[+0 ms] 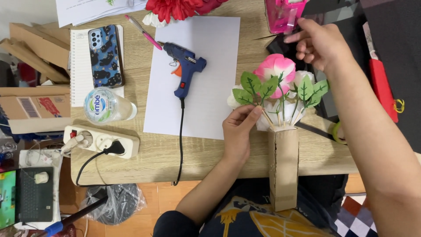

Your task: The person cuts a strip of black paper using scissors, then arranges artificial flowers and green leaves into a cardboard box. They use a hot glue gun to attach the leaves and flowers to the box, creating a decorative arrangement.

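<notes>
A tall brown cardboard vase [283,166] stands at the table's near edge with a pink artificial flower [275,66] and green leaf sprigs [256,87] in its mouth. My left hand [239,131] pinches a thin stem of a leaf sprig just left of the vase's top. My right hand [320,41] reaches across the far right of the table, fingers loosely apart, fingertips touching a pink plastic container [283,14]. A blue hot glue gun [186,66] lies on a white paper sheet [193,74] in the middle.
A spiral notepad [78,66] with a phone in a blue cat-print case [105,55], a pink pen [142,31], a bottle [105,105], a white power strip [101,140] and red flowers [175,8] lie on the wooden table [210,158]. Cardboard boxes [30,105] sit at the left.
</notes>
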